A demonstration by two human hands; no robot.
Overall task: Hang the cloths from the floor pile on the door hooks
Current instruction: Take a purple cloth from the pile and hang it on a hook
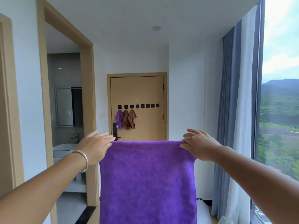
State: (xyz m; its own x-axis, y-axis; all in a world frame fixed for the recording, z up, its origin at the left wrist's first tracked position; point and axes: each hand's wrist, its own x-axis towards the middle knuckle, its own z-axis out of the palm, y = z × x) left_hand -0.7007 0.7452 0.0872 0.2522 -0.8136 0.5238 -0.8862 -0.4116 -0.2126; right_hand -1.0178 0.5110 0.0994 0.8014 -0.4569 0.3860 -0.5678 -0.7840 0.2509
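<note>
Purple cloth [148, 180] held up in the air, near and centre, spread flat and hanging straight down past the bottom edge. Plush microfibre by the look: likely soft, light, floppy, no stiffness, not slippery. Top edge is pulled taut between two corner pinches. Left hand [94, 147] fingers clamped on the top-left corner, right hand [199, 145] fingers clamped on the top-right corner, spare fingers splayed. Best hold for hooking is probably a corner or a bunched bit of the top edge, one hand feeding it on.

Far door [145, 123] carries a row of black hooks [138, 106]; the left three hold a purple cloth and two brown hung cloths [126, 118], the right five look free. Hallway to the door seems open. Bathroom doorway frame [88, 110] on left, curtains [233, 118] and window on right. Floor mostly hidden behind the cloth, pile not visible.
</note>
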